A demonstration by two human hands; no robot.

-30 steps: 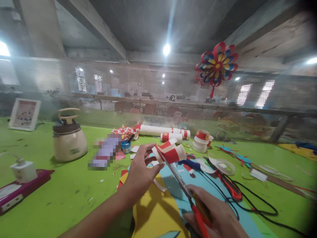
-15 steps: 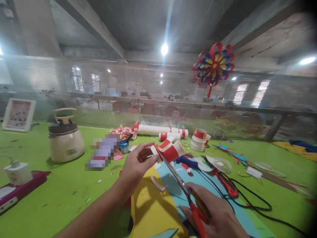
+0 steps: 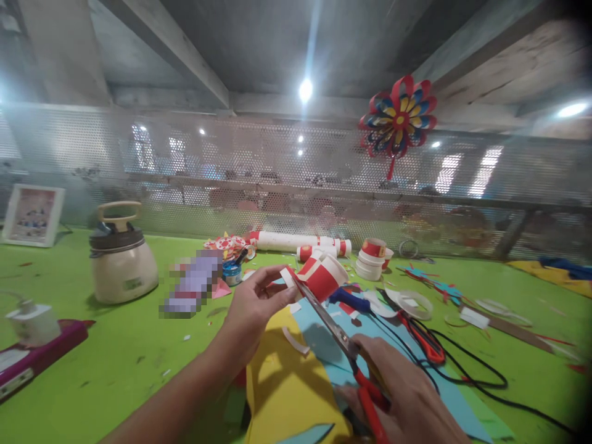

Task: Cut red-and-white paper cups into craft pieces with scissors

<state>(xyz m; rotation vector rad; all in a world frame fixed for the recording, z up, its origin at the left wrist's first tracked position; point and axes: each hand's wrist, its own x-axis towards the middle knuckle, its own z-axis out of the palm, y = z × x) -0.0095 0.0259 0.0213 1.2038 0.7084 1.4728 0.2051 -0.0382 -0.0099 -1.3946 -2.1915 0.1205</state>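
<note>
A red and white paper cup (image 3: 326,275), cut along its side, is tilted above the coloured sheets. My left hand (image 3: 261,302) pinches a cut flap of it between thumb and fingers. My right hand (image 3: 393,388) is closed round the handles of red-handled scissors (image 3: 340,336). The scissors point up and left, with their blades at the cup's cut edge beside the flap. Below lie a yellow sheet (image 3: 289,382) and a light blue sheet (image 3: 319,339), with a curved white scrap (image 3: 295,341) on them.
A blue-handled tool (image 3: 351,300) with a black cord and red-handled pliers (image 3: 428,345) lie at the right. Stacked cup pieces (image 3: 370,262) and white tubes (image 3: 296,242) stand behind. A kettle (image 3: 123,265) and power strip (image 3: 46,357) are left.
The cup has turned slightly and its body has shifted a little right, away from the flap in my left hand. The gap between flap and cup looks wider.
</note>
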